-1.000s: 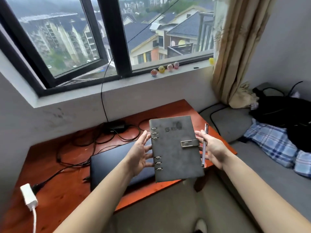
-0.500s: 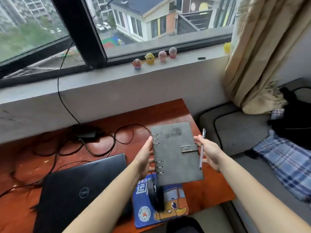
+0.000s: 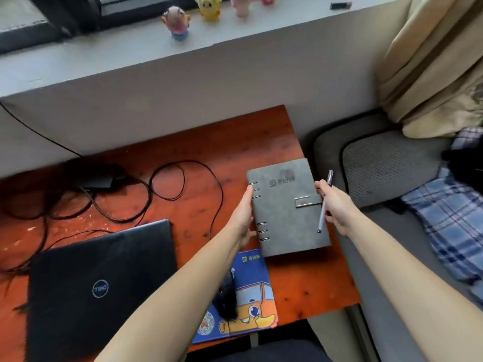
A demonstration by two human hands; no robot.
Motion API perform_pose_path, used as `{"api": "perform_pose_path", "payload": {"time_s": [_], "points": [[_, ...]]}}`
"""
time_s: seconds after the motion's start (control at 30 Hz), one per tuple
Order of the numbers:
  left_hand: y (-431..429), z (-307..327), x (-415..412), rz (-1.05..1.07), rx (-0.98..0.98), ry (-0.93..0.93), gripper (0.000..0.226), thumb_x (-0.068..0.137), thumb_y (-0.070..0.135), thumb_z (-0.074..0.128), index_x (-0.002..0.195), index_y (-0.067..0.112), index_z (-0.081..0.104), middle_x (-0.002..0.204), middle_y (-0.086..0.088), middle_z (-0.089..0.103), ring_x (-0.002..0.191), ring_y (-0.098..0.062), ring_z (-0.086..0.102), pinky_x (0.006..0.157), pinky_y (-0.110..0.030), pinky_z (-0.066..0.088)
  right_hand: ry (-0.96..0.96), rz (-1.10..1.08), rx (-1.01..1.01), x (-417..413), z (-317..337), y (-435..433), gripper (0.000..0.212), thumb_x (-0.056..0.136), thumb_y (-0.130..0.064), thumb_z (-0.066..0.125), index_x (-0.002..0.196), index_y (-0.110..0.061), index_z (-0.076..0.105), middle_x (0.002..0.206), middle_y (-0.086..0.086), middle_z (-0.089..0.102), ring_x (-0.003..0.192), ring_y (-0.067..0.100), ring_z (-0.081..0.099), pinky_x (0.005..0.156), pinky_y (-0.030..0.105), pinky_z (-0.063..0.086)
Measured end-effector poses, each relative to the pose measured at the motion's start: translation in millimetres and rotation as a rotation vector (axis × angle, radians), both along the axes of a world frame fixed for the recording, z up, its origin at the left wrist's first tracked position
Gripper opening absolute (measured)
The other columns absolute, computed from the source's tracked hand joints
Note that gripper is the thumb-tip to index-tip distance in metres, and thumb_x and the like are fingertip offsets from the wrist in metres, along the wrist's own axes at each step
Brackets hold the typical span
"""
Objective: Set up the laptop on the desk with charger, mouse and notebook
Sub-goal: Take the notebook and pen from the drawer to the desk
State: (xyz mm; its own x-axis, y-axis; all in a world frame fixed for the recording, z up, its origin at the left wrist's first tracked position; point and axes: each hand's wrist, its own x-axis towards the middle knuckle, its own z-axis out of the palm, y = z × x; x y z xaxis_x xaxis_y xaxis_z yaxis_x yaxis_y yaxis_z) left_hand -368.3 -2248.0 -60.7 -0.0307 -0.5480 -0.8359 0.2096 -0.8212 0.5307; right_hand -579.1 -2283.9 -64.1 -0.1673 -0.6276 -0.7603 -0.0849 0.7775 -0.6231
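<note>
Red-brown wooden desk (image 3: pixel 198 152) fills the centre and lower left of the frame, its far edge against a grey wall under the window sill (image 3: pixel 130 56). Grey couch (image 3: pixel 386 163) along the right side, beige curtain (image 3: pixel 431 69) in the upper right, blue plaid cloth (image 3: pixel 449 218) at the right edge.

Closed black laptop (image 3: pixel 104 283) lies flat in the lower left, logo up. Just right of it, a blue cartoon mouse pad (image 3: pixel 251 309) at the desk's near edge, with a black mouse (image 3: pixel 226 296) on it, partly hidden by the left forearm.

Grey ring-bound notebook (image 3: pixel 287 210), clasp shut, sits centre right above the pad, over the desk's right part; cannot tell if it rests on the wood or is held just above. Left hand (image 3: pixel 241 218) grasps its ring-side edge, thumb on top. Right hand (image 3: pixel 337 205) grips the opposite edge and pinches a silver pen (image 3: pixel 324 202) alongside it.

Black charger brick (image 3: pixel 99 178) at the left centre near the wall, its loose cable (image 3: pixel 183 184) looped across the desk.

Small toy figures (image 3: pixel 177 22) stand on the sill at top centre.
</note>
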Motion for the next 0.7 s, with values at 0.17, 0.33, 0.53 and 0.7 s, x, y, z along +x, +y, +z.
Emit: {"api": "perform_pose_path", "payload": {"time_s": [0.17, 0.33, 0.53, 0.7], "points": [[-15, -10, 10, 0.04, -0.035, -0.044, 0.049, 0.095, 0.071, 0.036, 0.108, 0.038, 0.07, 0.099, 0.017, 0.076, 0.099, -0.009, 0.068, 0.098, -0.05, 0.047, -0.016, 0.063, -0.083, 13, -11, -24, 0.027, 0.106, -0.041, 0.04, 0.093, -0.031, 0.062, 0.067, -0.035, 0.068, 0.057, -0.016, 0.063, 0.058, 0.022, 0.041], [-25, -17, 9, 0.009, -0.089, -0.065, 0.056, 0.098, 0.065, 0.035, 0.126, 0.028, 0.065, 0.112, 0.013, 0.074, 0.096, -0.006, 0.071, 0.095, -0.039, 0.048, 0.11, 0.252, -0.141, 24, -23, -35, 0.04, 0.106, -0.042, 0.038, 0.124, -0.02, 0.065, 0.121, -0.002, 0.071, 0.114, 0.015, 0.065, 0.094, 0.03, 0.051], [-15, -21, 7, -0.044, -0.107, -0.077, 0.056, 0.1, 0.064, 0.031, 0.129, 0.028, 0.062, 0.112, 0.018, 0.072, 0.096, 0.003, 0.068, 0.091, -0.032, 0.046, 0.217, 0.424, -0.179, 24, -33, -16, 0.047, 0.108, -0.038, 0.038, 0.152, -0.022, 0.043, 0.154, 0.001, 0.047, 0.139, 0.012, 0.04, 0.1, 0.019, 0.025], [-8, -14, 31, -0.161, -0.081, -0.226, 0.074, 0.098, 0.069, 0.024, 0.152, 0.02, 0.039, 0.155, 0.006, 0.041, 0.144, -0.015, 0.034, 0.119, -0.043, 0.022, 0.339, 0.377, -0.196, 21, -31, -21, 0.043, 0.107, -0.04, 0.036, 0.134, -0.017, 0.06, 0.136, 0.014, 0.061, 0.127, 0.029, 0.053, 0.096, 0.03, 0.036]]}}
